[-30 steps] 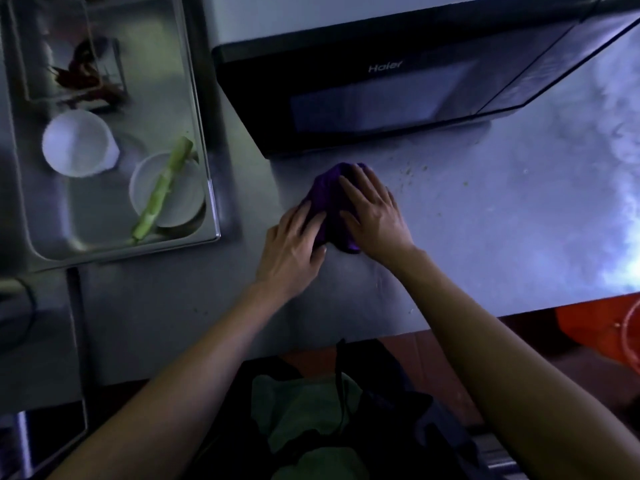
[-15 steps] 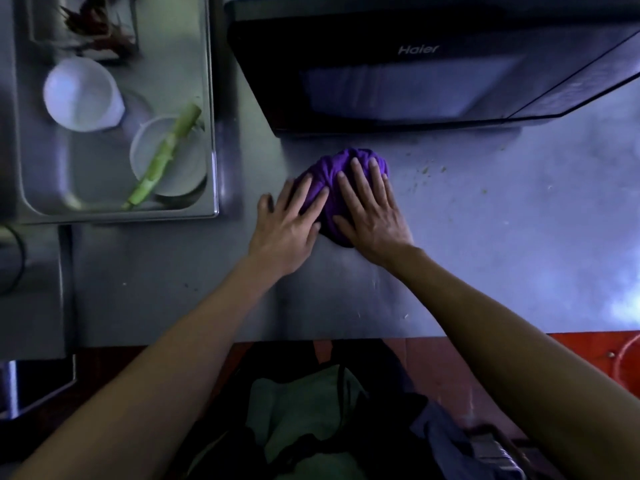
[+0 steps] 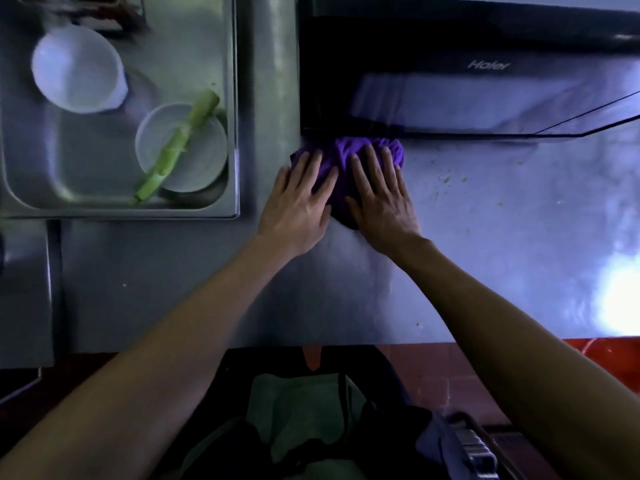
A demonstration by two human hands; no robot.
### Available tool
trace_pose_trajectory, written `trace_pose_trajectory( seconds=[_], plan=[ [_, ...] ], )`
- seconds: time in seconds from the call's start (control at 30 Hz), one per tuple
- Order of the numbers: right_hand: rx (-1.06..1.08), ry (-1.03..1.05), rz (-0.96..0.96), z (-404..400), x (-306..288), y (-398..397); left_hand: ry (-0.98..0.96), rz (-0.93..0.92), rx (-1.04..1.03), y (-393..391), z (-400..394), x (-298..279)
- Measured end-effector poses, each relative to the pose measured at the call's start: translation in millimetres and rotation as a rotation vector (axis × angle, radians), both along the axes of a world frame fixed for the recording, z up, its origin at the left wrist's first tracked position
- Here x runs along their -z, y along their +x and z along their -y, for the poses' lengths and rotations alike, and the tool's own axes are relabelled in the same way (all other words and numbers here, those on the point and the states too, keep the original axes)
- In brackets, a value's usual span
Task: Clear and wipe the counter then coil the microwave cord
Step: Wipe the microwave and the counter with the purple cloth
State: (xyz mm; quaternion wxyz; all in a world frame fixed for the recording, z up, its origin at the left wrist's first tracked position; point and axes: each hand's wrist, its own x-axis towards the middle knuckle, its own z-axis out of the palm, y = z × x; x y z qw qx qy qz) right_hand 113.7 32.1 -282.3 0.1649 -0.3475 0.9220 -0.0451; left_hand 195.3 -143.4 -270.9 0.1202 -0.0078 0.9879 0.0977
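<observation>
Cloth (image 3: 360, 152), purple and bunched, lies on the steel counter (image 3: 485, 237) right against the lower front edge of the black microwave (image 3: 450, 46), near its left corner. Your left hand (image 3: 298, 202) lies flat on the cloth's left part, fingers straight and slightly spread, the heel of the hand down on the bare counter. Your right hand (image 3: 379, 199) presses the right part of the cloth the same way, fingers straight and pointing toward the microwave, nothing curled around the fabric. The two hands sit side by side, nearly touching at the thumbs, with a strip of purple showing between them.

Small pale green crumbs (image 3: 445, 178) dot the counter just to the right of your right hand, and a few more specks lie nearer the front edge. You cannot see the microwave's cord from this view.

To your left, a steel sink (image 3: 233, 98) is sunk into the counter. Inside it a white bowl (image 3: 78, 69) sits toward the back, and a white plate (image 3: 201, 157) lies near the right wall with a green stalk (image 3: 176, 143) laid diagonally across it. Something dark and reddish sits blurred at the sink's far edge; you cannot tell what it is.
</observation>
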Motion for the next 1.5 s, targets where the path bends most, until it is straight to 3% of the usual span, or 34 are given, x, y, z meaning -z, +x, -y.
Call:
trace_pose_trajectory(
  seconds=[0.23, 0.8, 1.07, 1.5],
  plan=[
    [0.097, -0.001, 0.0, 15.1, -0.9, 5.3, 0.012, -0.009, 0.053, -17.5, 12.5, 3.1],
    [0.079, -0.018, -0.085, -12.0, 3.8, -9.5, 0.03, -0.023, 0.15, -24.4, 3.7, 7.3],
    [0.082, -0.044, -0.103, -85.9, 4.5, -45.8, 0.016, -0.033, 0.097, -59.2, -76.0, 5.8],
    [0.129, -0.09, -0.085, -277.4, 2.5, -139.9, 0.02, 0.023, 0.093, -153.9, -270.7, 7.7]
  ],
)
